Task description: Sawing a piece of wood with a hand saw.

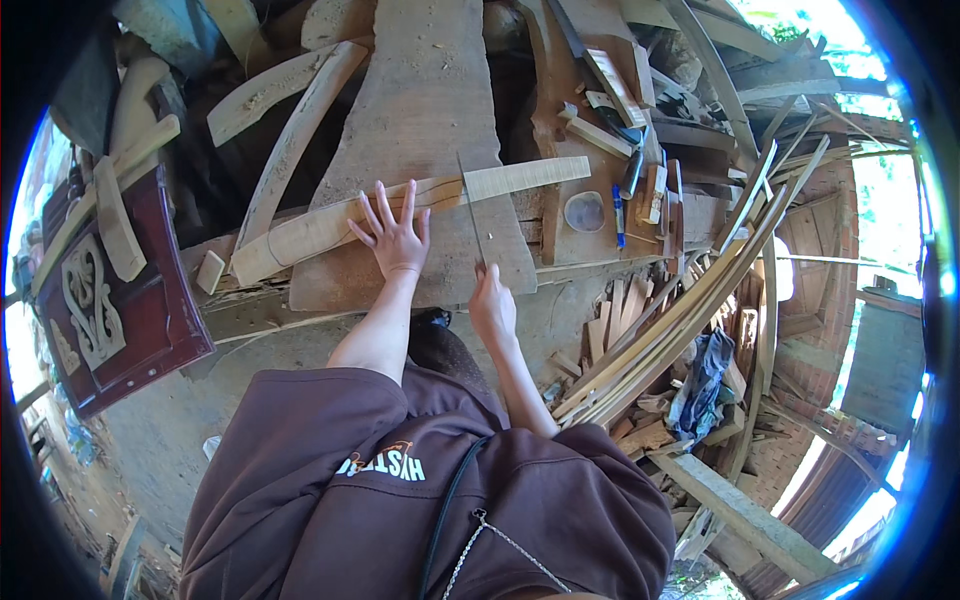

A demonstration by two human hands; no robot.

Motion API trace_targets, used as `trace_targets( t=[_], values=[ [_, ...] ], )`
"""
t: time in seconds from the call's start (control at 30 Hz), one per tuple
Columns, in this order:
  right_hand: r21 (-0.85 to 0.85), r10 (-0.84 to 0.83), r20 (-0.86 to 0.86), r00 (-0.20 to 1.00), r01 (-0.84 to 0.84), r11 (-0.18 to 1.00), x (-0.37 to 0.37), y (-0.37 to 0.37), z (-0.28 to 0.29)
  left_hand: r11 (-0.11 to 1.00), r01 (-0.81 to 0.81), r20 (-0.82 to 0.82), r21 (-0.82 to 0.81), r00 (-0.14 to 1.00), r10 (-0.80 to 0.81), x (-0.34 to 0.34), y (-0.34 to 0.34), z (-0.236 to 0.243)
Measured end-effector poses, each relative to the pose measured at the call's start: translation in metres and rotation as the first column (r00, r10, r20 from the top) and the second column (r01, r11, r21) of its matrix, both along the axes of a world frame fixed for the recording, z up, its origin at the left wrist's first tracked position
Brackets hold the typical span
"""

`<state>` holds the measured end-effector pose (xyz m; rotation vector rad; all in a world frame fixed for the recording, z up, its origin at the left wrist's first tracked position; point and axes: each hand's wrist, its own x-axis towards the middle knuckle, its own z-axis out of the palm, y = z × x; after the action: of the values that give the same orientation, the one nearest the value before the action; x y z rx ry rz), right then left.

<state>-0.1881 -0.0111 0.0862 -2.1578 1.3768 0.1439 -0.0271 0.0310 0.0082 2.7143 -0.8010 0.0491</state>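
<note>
My left hand (392, 235) lies flat with fingers spread on a long pale curved wooden strip (330, 226) that rests across a wide plank (420, 120) of the workbench. My right hand (492, 303) grips the handle of a thin hand saw (470, 205). The saw's blade stands across the strip just right of my left hand, at a cut line. The strip's right end (530, 175) extends past the blade.
A dark red carved wooden panel (110, 290) leans at the left. Curved wood pieces (290, 140) lie on the bench. A blue pen (618, 215), a flat stone (585, 211) and small tools sit at the right. Slats and offcuts (660, 330) pile up lower right.
</note>
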Motion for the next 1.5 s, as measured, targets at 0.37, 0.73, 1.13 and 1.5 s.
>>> trace_targets(
  t=[0.37, 0.73, 1.13, 1.5],
  values=[
    [-0.071, -0.037, 0.028, 0.999, 0.039, 0.997, -0.025, 0.023, -0.022, 1.0, 0.009, -0.038, -0.007, 0.999, -0.009, 0.0, -0.001, 0.003],
    [-0.069, -0.034, 0.12, 0.992, 0.042, 0.997, -0.001, 0.008, -0.03, 0.999, 0.0, -0.05, 0.034, 0.999, 0.002, -0.001, -0.001, 0.002],
    [-0.11, -0.018, 0.044, 0.999, 0.023, 0.994, 0.021, -0.008, -0.027, 1.0, 0.008, -0.041, -0.02, 0.999, -0.009, -0.002, -0.001, 0.001],
    [-0.099, -0.059, 0.077, 0.995, 0.067, 0.993, 0.021, 0.0, -0.022, 1.0, 0.014, -0.05, -0.027, 0.999, -0.015, 0.001, -0.003, 0.003]
  ],
)
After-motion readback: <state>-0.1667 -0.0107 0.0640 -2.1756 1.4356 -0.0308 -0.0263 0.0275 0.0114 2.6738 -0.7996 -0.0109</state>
